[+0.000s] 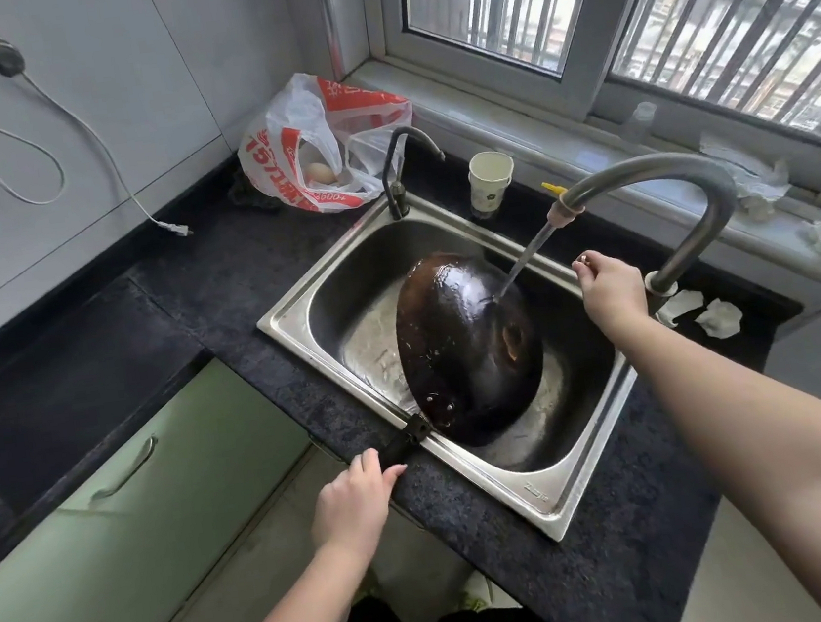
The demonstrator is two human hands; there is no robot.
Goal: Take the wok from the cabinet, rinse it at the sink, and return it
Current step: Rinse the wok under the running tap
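A dark, blackened wok (465, 350) stands tilted on its side in the steel sink (544, 493), its wet outer bottom turned up towards me. Its black handle (406, 439) reaches over the sink's near-left rim. My left hand (354, 503) is closed around the end of that handle. Water runs from the grey curved tap (661, 176) in a thin stream onto the wok's upper right side. My right hand (609, 286) hovers beside the stream near the tap's base, fingers loosely curled, holding nothing that I can see.
A red-and-white plastic bag (316, 151) with an egg lies at the back of the black counter (220, 292). A paper cup (490, 179) and a small black tap (399, 172) stand behind the sink. Crumpled tissues (709, 315) lie right. Green cabinet doors (111, 502) sit lower left.
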